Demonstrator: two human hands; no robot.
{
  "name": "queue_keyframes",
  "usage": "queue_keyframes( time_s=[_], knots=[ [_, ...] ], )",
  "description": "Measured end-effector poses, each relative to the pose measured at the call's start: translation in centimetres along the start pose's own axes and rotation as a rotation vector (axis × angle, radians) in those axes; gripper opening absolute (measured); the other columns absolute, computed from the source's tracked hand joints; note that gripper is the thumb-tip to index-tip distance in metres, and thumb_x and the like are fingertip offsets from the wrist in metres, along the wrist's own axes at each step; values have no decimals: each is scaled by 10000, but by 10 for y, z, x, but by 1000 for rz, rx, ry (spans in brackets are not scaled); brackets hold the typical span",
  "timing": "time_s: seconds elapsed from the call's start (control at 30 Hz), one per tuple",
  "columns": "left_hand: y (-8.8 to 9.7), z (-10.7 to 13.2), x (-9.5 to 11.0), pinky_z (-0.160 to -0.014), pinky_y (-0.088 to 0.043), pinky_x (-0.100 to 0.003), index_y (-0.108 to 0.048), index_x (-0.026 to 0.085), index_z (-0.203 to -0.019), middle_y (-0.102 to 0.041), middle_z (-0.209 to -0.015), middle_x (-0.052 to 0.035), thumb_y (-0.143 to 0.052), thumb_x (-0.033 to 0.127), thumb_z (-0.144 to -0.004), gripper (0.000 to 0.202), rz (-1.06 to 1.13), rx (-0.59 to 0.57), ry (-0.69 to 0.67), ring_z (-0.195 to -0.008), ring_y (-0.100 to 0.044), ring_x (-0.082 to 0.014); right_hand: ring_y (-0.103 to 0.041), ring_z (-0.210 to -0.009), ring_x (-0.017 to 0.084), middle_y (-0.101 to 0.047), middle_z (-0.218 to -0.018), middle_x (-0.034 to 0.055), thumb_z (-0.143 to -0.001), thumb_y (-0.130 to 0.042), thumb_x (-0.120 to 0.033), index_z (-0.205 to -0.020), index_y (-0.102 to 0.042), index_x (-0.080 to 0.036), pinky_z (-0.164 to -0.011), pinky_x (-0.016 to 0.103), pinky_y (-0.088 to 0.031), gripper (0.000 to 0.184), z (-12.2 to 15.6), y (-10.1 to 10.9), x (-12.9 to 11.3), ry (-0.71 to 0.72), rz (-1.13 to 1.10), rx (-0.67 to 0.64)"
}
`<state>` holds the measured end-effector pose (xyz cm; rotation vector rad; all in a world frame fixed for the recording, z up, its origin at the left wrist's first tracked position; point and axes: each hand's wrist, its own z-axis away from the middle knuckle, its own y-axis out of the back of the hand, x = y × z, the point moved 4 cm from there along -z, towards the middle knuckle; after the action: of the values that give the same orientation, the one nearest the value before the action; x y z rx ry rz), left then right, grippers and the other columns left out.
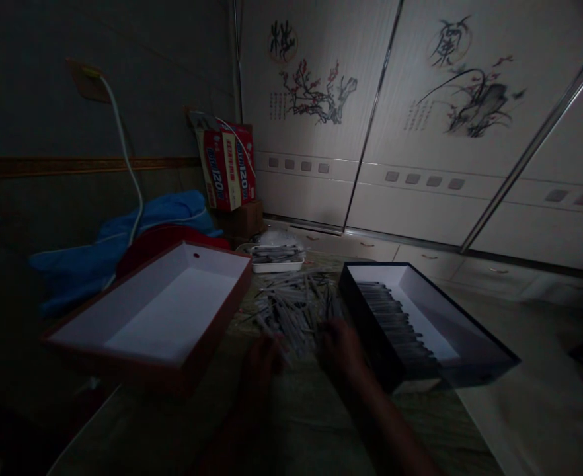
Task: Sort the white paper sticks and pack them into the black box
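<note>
A loose pile of thin, clear and dark pen-like sticks (291, 307) lies on the table between two open boxes. At the pile's near left edge is my left hand (262, 360), its fingers drawn together by the ends of some sticks. My right hand (344, 350) is at the near right edge, fingers curled in towards the sticks beside the dark box (378, 337). Dim light and blur hide what either hand grips. Inside the dark box, similar sticks (395, 320) lie side by side in a long row along its left part.
To the left stands a reddish-brown box (217, 330) with a white inside. Behind the pile is a white tray (277, 266) of more sticks. A lamp (123, 142), blue cloth (157, 218) and red carton (227, 168) stand beyond, before a sliding-door wardrobe (311, 192).
</note>
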<state>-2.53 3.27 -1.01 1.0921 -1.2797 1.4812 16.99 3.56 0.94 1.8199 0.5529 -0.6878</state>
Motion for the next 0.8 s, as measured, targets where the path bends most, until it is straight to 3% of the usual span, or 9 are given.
queue_keyframes(
  time_s=[0.17, 0.33, 0.47, 0.63, 0.8],
  knots=[
    [0, -1, -5, -415, -355, -196, -613, 144, -653, -571, -501, 23, -652, 410, -640, 269, 9, -5, -23, -415, -453, -91, -560, -845, 225, -617, -853, 134, -734, -507, -150, -779, -670, -157, -741, 299, -370, 169, -5, -20, -14, -3, 267, -48],
    [0, 0, -6, -435, -387, -201, -625, 135, -689, -615, -556, 3, -675, 378, -638, 253, 76, -7, -1, -445, -499, -98, -560, -816, 230, -606, -832, 140, -736, -491, -116, -771, -648, -149, -701, 305, -366, 165, -6, -17, -22, 36, 385, -60],
    [-3, 1, -7, -479, -440, -217, -650, 139, -692, -653, -623, -25, -695, 297, -635, 175, 265, -39, 69, -497, -557, -118, -539, -676, 181, -578, -735, 74, -791, -482, -224, -707, -579, -167, -605, 271, -384, 141, 4, 9, -30, 138, 236, 112],
    [-6, 2, -14, -522, -487, -223, -644, 130, -647, -668, -643, -38, -682, 142, -652, 40, 560, -5, 237, -552, -605, -130, -552, -629, 137, -570, -712, 17, -865, -413, -324, -866, -513, -168, -562, 224, -425, 185, 44, 40, -44, 148, -91, 360],
    [-7, 3, -18, -567, -527, -215, -627, 127, -646, -669, -631, -26, -559, 7, -725, 159, 674, 52, 329, -581, -634, -119, -568, -606, 120, -565, -676, -4, -855, -458, -286, -823, -513, -189, -555, 197, -444, 116, 81, 40, -57, 141, -291, 451]
  ],
)
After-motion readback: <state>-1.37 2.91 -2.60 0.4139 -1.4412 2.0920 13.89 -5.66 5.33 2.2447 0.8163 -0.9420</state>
